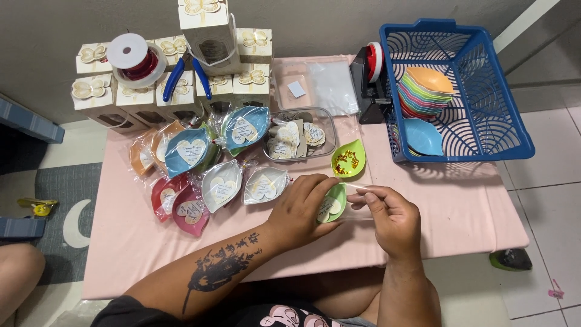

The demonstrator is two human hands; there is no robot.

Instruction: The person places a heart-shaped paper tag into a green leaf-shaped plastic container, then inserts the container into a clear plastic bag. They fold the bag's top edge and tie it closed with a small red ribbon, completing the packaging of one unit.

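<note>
My left hand (pixel 301 209) grips a small light-green leaf-shaped dish (pixel 333 203) with pale round pieces in it, low over the pink table (pixel 460 206). My right hand (pixel 390 218) pinches the edge of a clear plastic bag (pixel 358 213) that lies around the dish's right side. Just behind the dish sits a lime-green leaf dish (pixel 348 160) holding small gold and red bits. Left of my hands lie several wrapped leaf dishes with heart tags (pixel 221 184) in blue, white, red and orange.
A blue plastic basket (pixel 484 130) at the right holds a stack of coloured dishes (pixel 423 91). A clear tray of paper tags (pixel 296 136), a tape dispenser (pixel 369 82), white gift boxes (pixel 163 91), a ribbon spool (pixel 136 60) and blue-handled pliers (pixel 184 75) stand at the back.
</note>
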